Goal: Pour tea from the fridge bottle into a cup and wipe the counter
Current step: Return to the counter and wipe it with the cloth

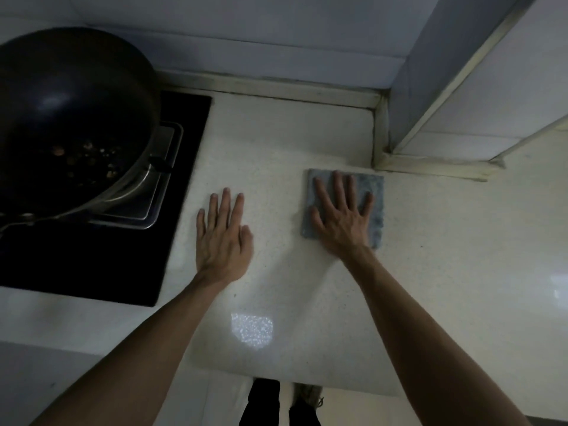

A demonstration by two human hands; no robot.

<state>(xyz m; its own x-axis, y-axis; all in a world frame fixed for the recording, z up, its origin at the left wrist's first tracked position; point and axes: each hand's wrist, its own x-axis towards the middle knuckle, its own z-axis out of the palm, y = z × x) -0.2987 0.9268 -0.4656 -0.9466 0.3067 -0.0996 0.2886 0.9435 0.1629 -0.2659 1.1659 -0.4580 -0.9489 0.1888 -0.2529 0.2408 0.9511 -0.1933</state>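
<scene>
A grey square cloth (376, 195) lies flat on the pale speckled counter (276, 142), close to the corner of a tiled pillar. My right hand (341, 215) presses on the cloth with its fingers spread and straight. My left hand (222, 233) rests flat on the bare counter to the left of the cloth, fingers straight, holding nothing. No bottle or cup is in view.
A black wok (70, 118) with food bits sits on a black glass hob (181, 149) at the left. A tiled wall (276, 35) runs along the back and a tiled pillar (461, 87) juts out at the right. The counter's front edge is near my legs.
</scene>
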